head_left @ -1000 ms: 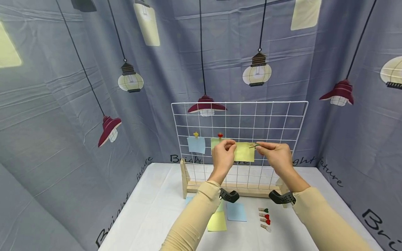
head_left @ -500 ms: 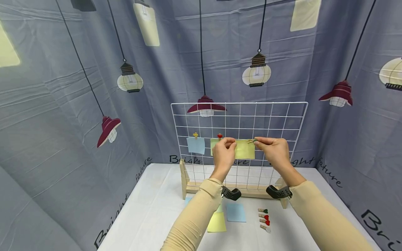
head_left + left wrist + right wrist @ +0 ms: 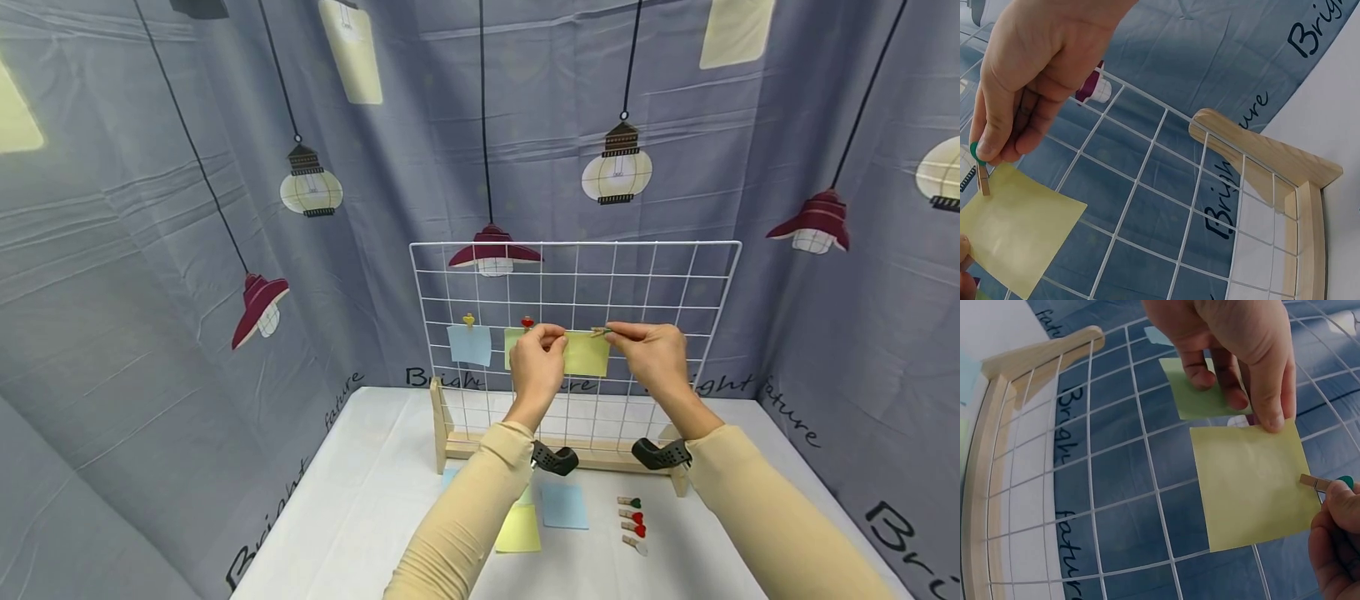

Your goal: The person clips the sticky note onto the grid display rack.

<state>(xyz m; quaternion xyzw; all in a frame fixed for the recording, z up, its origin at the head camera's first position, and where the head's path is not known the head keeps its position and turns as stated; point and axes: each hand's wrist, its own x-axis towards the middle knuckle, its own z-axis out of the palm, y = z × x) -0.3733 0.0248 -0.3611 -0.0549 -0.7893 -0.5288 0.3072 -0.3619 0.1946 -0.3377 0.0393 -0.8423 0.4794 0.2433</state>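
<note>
Against the front of a white wire grid (image 3: 576, 243), my left hand (image 3: 538, 367) pinches the edge of a yellow sticky note (image 3: 587, 354). My right hand (image 3: 656, 354) pinches a small wooden clothespin (image 3: 1315, 482) with a green end; its tip overlaps the note near the upper right corner. On the grid to the left hang a blue note (image 3: 470, 345) under a yellow heart clothespin (image 3: 468, 319) and a light green note (image 3: 1191, 394) under a red heart clothespin (image 3: 527, 322). My left hand partly hides the green note in the head view.
The grid stands in a wooden base (image 3: 600, 458) on a white table (image 3: 330, 500). In front lie a blue note (image 3: 566, 506), a yellow note (image 3: 518, 530) and a column of several heart clothespins (image 3: 636, 530). My left sleeve covers part of the notes.
Both hands have risen slightly with the yellow note and the clothespin. My right hand has shifted a little left, bringing the clothespin to the note's top edge.
</note>
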